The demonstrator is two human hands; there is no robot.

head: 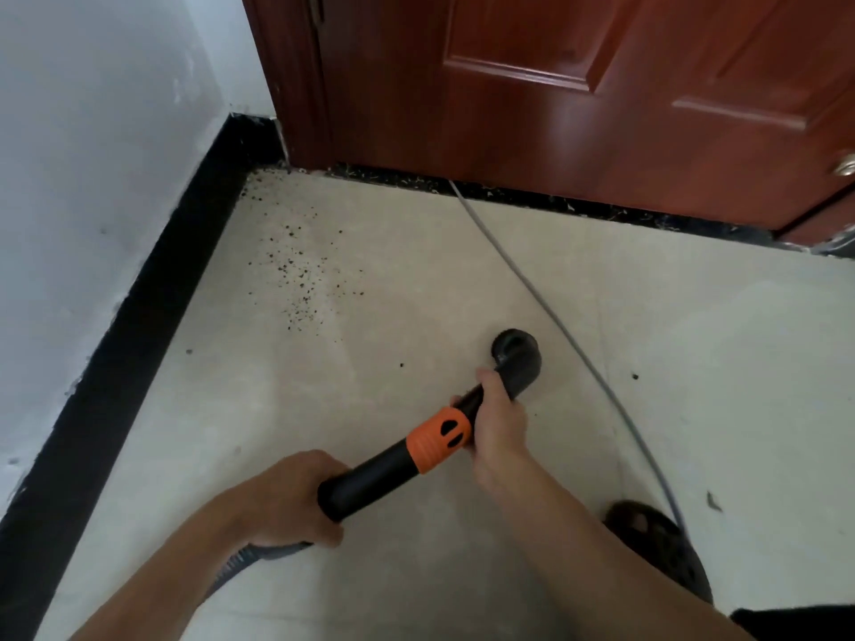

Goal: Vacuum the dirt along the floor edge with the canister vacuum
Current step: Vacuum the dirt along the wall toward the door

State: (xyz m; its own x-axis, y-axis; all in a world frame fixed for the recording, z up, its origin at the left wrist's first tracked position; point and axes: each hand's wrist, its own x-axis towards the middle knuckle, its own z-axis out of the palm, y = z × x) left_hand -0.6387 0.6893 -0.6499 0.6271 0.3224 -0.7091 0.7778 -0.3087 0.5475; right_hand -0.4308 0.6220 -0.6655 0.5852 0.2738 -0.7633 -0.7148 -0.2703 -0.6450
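The left hand (287,497) is closest to the camera. Its fingers are curled round the rear end of the black vacuum tube (370,474), and a grey ribbed hose (240,559) runs out beneath it. An orange collar (439,439) sits further up the tube. Just past the collar the right hand (497,427) grips the tube with its fingers wrapped over the top. The tube ends beyond that hand in a bent black nozzle (516,358), which is low over the pale floor (416,279); whether it touches the floor is unclear.

The dirt (300,270) is a scatter of dark specks well apart from the nozzle, ahead of it and to its left. It runs along the black baseboard (139,316) toward the corner by the brown door (555,85). A grey cord (532,289) crosses the floor right of the nozzle, and a dark sandal (657,538) shows beside the right forearm.
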